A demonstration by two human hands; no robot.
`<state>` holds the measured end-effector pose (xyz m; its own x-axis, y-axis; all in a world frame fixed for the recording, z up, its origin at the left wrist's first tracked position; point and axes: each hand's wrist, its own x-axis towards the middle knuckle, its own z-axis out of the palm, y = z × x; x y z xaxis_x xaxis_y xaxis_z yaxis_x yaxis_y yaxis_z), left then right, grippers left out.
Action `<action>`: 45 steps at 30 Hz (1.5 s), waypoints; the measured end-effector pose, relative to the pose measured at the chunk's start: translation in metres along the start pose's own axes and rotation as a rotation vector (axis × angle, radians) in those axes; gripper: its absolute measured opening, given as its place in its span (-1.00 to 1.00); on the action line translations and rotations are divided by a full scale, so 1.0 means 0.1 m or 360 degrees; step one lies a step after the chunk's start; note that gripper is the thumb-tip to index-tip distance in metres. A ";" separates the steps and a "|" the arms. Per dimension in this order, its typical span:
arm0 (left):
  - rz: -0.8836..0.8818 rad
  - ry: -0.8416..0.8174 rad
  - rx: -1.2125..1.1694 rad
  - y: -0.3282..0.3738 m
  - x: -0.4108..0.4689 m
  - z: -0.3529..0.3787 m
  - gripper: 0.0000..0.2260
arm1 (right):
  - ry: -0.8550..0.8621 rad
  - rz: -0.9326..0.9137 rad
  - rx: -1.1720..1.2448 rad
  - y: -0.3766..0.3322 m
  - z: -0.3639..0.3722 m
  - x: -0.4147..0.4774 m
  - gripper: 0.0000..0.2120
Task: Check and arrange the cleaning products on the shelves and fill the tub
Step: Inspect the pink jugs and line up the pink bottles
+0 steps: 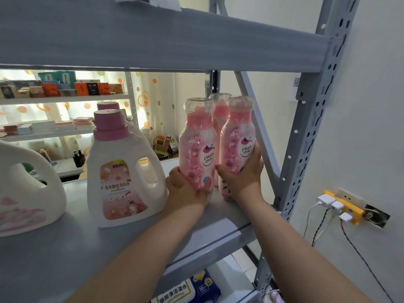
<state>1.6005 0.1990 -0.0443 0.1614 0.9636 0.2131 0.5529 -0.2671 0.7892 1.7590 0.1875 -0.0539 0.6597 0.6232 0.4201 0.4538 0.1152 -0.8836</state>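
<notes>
- I am gripping the left pink bottle (pixel 196 145) low on its body with my left hand (pixel 185 189), fingers and thumb curling round the part just above its foot
- I am gripping the right pink bottle (pixel 238 136) with my right hand (pixel 242 176), thumb lying across the front below the label and fingers wrapping the far side
- Both bottles are standing at the right end of the shelf (pixel 65 248), a little back from its front edge, just beside each other and close to upright, with a third pink bottle (pixel 219 110) showing behind and between them
- I am judging them as stiff, clear plastic filled with pink contents almost to the shoulder, so moderately heavy and not giving under my squeeze
- I am treating the glossy printed wrap as slippery, so a full wrap of the fingers is serving better than a pinch
- Being tall and narrow, they are likely to tip if pushed near the cap; holding low is suiting a slide along the shelf, while a lift would call for a hold nearer mid-body
- I am watching the white detergent jug (pixel 124 171) standing just left of my left knuckles, and the grey upright (pixel 306 138) at the right front corner, since both are crowding the space
</notes>
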 end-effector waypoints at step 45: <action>-0.1380 -0.1542 -0.1992 -1.87 -3.13 -1.52 -0.30 | -0.0579 0.1117 0.1136 -0.46 -0.16 -4.27 -0.69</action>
<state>1.3220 -0.0508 -0.1710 0.8158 0.3409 -0.4672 -0.0740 0.8627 0.5004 1.4661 -0.0960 -0.1891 0.3649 0.9062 -0.2135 -0.4927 -0.0067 -0.8702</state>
